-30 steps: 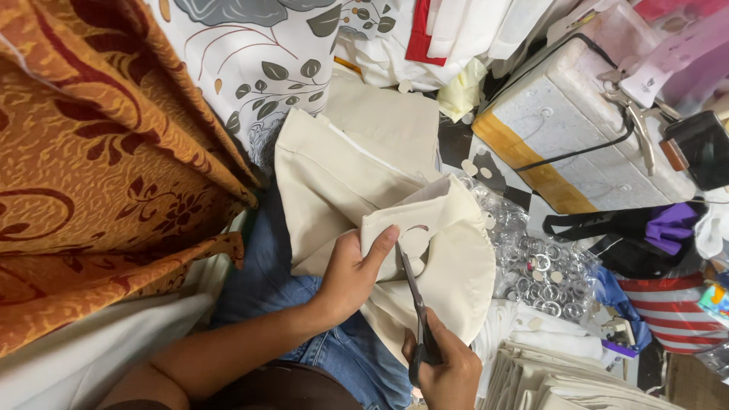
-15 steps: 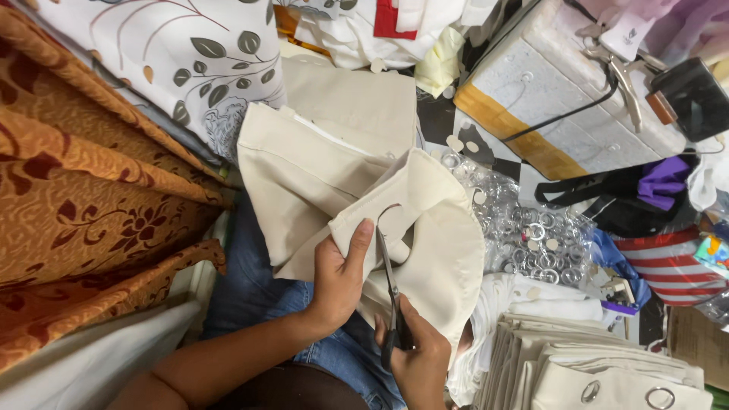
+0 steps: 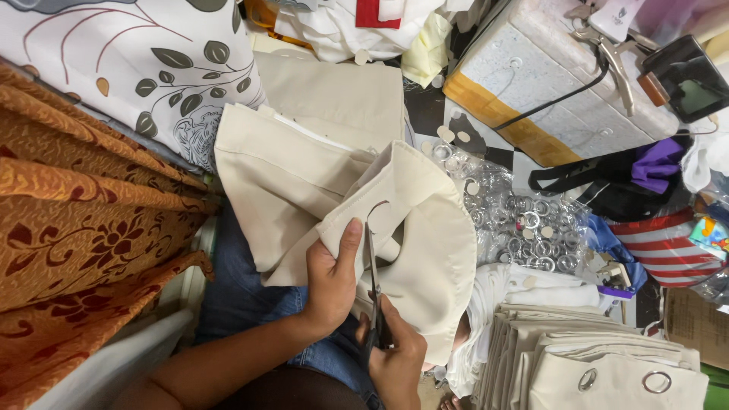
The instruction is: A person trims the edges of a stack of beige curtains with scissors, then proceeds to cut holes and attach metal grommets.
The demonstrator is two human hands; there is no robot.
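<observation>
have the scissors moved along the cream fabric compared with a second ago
Cannot tell. The head camera itself shifted, and the scissors stay at the round cut-out in the cream fabric, beside the left hand, gripped by the right hand.

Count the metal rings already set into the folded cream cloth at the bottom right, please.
2: one ring left and one ring right on the top folded cloth; more may hide below.
</observation>
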